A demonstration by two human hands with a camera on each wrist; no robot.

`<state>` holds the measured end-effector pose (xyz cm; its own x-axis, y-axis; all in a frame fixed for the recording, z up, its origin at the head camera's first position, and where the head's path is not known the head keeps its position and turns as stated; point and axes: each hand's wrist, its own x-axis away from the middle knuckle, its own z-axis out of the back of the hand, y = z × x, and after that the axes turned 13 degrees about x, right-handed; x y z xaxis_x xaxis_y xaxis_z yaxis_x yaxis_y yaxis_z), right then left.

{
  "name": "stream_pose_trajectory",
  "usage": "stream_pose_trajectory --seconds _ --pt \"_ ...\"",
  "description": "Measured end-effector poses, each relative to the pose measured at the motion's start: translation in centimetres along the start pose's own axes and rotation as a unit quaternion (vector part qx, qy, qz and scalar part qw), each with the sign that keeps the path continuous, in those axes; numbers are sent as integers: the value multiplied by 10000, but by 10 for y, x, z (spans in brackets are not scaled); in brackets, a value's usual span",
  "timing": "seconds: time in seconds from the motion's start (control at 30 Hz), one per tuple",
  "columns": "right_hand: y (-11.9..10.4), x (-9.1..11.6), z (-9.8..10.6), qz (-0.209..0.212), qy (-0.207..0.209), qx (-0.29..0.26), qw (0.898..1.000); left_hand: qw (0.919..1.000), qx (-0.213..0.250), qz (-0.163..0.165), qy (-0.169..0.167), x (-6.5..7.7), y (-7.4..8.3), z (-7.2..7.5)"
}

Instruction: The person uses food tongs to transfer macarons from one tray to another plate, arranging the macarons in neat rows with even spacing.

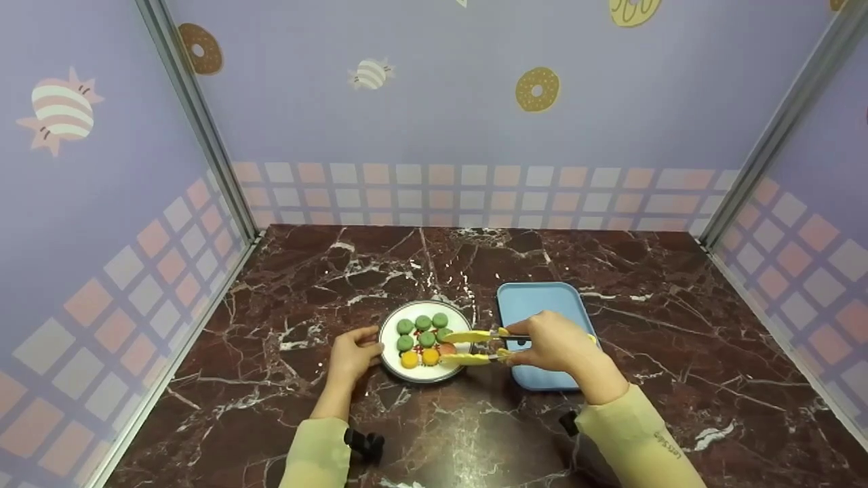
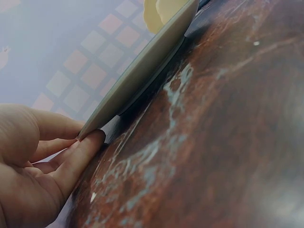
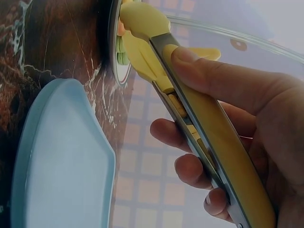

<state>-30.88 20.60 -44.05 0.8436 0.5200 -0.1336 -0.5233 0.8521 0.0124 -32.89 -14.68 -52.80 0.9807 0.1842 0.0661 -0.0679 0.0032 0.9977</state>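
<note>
A white dark-rimmed plate [image 1: 456,317] holds several green round pieces [image 1: 423,322], two yellow ones [image 1: 430,357] and an orange one [image 1: 447,349]. My left hand [image 1: 352,357] pinches the plate's left rim between thumb and fingers, as the left wrist view shows [image 2: 38,156]. With my right hand [image 1: 553,344] I grip yellow-tipped metal tongs [image 3: 213,137] by their arms. The tong tips reach over the plate's right side, one on either side of the orange piece; whether they touch it I cannot tell.
A light blue tray [image 1: 542,296] lies to the right of the plate, partly under my right hand. Both stand on a dark red marbled table [image 1: 325,271]. Patterned walls [image 1: 434,122] enclose the table at the back and both sides.
</note>
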Motion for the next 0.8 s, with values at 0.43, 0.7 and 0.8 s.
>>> stream_pose_trajectory --seconds 0.43,0.7,0.8 --pt "6 8 0 42 91 -296 9995 10000 57 28 37 1 2 -2" --pt "17 26 0 -227 246 -598 9976 9999 102 33 2 2 2 -1" --pt "24 33 -1 -378 381 -646 9965 10000 62 -11 19 2 2 -1"
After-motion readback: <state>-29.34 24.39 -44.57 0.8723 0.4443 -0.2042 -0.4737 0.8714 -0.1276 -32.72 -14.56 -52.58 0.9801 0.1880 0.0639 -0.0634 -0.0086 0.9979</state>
